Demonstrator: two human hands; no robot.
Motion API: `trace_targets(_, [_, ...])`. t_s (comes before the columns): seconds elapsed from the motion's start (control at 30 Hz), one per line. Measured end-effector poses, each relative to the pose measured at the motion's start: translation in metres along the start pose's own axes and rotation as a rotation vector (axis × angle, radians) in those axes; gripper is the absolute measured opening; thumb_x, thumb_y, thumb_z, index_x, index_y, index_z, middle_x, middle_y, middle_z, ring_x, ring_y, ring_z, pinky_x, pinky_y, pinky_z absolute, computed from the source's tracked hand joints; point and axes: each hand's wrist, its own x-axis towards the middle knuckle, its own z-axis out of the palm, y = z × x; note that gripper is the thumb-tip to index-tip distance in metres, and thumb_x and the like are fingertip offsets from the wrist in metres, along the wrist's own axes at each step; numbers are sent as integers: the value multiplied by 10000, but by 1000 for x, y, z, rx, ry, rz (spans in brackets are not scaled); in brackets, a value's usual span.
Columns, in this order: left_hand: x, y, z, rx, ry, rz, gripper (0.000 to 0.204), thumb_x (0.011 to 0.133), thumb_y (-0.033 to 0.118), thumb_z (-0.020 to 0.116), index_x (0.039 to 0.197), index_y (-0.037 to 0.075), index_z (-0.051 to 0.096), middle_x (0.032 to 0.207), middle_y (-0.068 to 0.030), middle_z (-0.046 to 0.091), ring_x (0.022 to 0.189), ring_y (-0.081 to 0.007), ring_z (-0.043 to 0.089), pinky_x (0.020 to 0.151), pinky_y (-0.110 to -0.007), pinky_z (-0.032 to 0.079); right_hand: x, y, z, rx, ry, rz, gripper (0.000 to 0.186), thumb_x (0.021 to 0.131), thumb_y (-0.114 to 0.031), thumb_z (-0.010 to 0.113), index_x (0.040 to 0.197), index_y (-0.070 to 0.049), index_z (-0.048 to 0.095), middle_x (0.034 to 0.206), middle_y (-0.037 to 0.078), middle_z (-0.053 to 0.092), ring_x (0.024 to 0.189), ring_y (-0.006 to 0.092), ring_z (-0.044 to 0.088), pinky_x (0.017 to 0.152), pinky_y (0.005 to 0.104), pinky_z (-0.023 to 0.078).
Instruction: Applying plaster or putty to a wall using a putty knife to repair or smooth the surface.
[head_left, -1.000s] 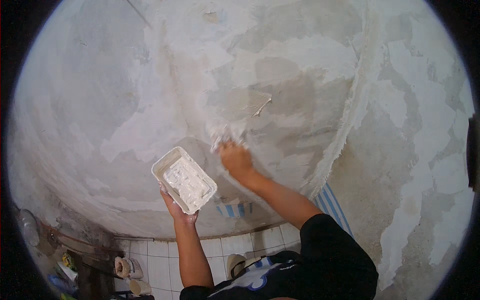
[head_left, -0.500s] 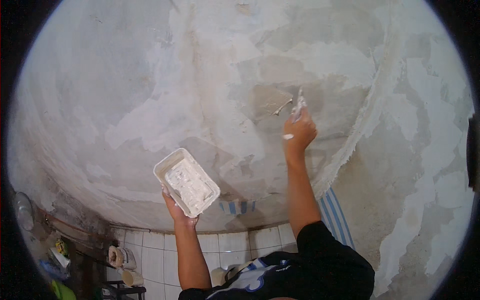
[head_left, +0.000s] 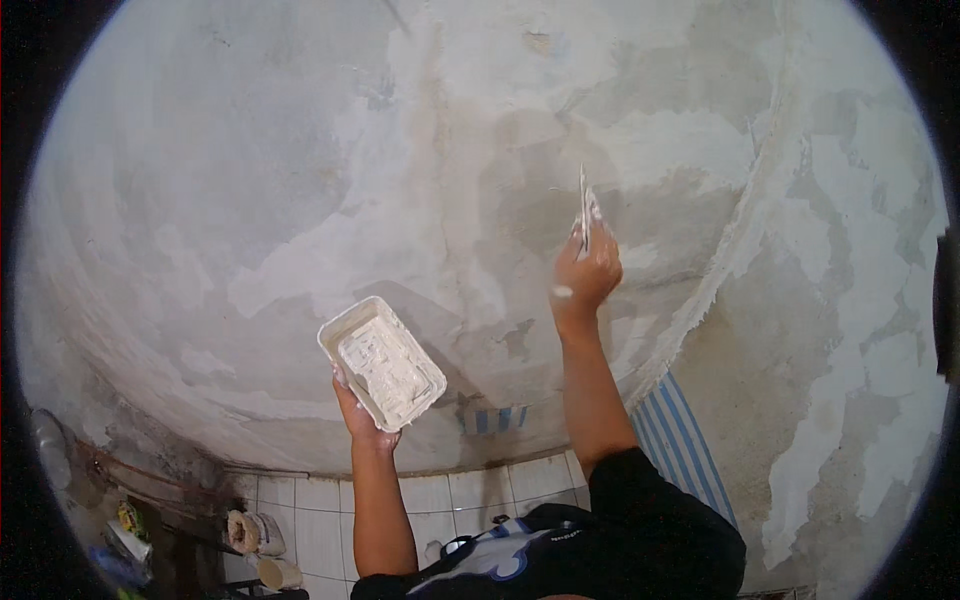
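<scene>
My left hand (head_left: 368, 418) is closed round the lower left edge of a white rectangular tub (head_left: 330, 340). Off-white wall filler (head_left: 392, 368) covers the tub's bottom. Up and to the right, my right hand (head_left: 588, 270) grips a filler-smeared putty knife (head_left: 584, 205), seen nearly edge-on, its tip pointing up. The blade is in front of the patchy grey-and-white wall (head_left: 290, 230); whether it touches the surface I cannot tell. Smears of filler stick to my right hand and wrist.
A rough vertical corner (head_left: 722, 270) runs down the wall's right side. Blue-and-white striped cloth (head_left: 685, 440) hangs below it. White tiles (head_left: 425, 495) line the bottom. At the lower left are a paper-like roll (head_left: 243, 532), a beige cup (head_left: 280, 573) and a yellow-and-white package (head_left: 132, 522).
My right hand has moved slightly left, and the knife has turned edge-on. The ridge of filler at the blade is gone from view. The tub appears slightly farther right as the view shifted.
</scene>
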Motion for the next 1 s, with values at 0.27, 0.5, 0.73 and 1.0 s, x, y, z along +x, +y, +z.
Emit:
trace_targets(0.27, [3,9,-1,-28,-97,-14,664,906,571,352,1373,100,332,1330,-125,436,1158,-308,498,934,-453,461,-95,-50,-6,-73,-539,-245,173,691,-126,608,850,-112,676,779,116,634,754,294,615,665,379,496])
trace_targets(0.5, [1,15,3,-65,-226,-78,593,926,538,328,1315,98,418,1244,-87,523,1078,-261,560,884,-411,496,-5,10,-39,-64,-187,75,215,812,-176,571,904,8,632,807,210,642,731,392,613,682,445,470])
trace_targets(0.73, [5,15,-3,-93,-292,-99,633,914,559,336,1340,93,377,1275,-115,490,1099,-290,547,880,-439,504,-21,-3,-11,-312,-194,210,228,789,-156,589,950,-5,645,785,177,633,744,362,613,675,440,477])
trace_targets(1.0, [6,21,-4,-105,-319,-128,616,917,552,332,1327,96,398,1256,-104,511,1080,-276,558,884,-430,498,-76,-22,-28,-11,-372,-63,123,744,-111,612,842,-39,635,741,177,614,701,363,598,635,440,472])
